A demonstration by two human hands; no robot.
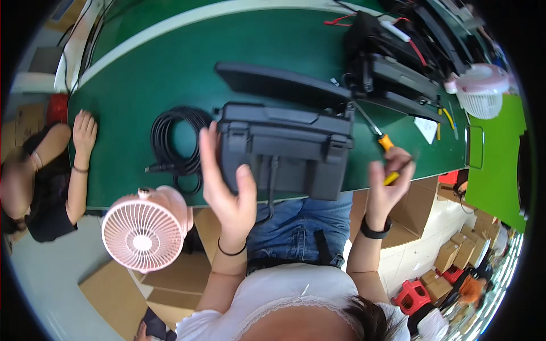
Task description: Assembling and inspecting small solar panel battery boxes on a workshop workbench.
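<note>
A black plastic case [287, 131] with latches on its front stands at the near edge of the green table, its lid [278, 85] tipped up behind it. From its front a short black cable [274, 170] hangs down. My left hand [227, 196] is at the case's left front corner, fingers stretched and thumb apart, holding nothing; whether it touches the case I cannot tell. To the right of the case, my right hand [392, 184] is closed round a small yellow-handled tool [391, 178], its kind partly hidden. Just beyond those fingers lies a screwdriver [385, 141] with an orange-yellow handle.
Left of the case lies a coiled black cable [162, 136]. A pink fan [142, 233] stands at the near left edge, another fan [483, 91] at the far right. More black cases [398, 79] crowd the back right. At the left, another person's arm [79, 170] rests on the table.
</note>
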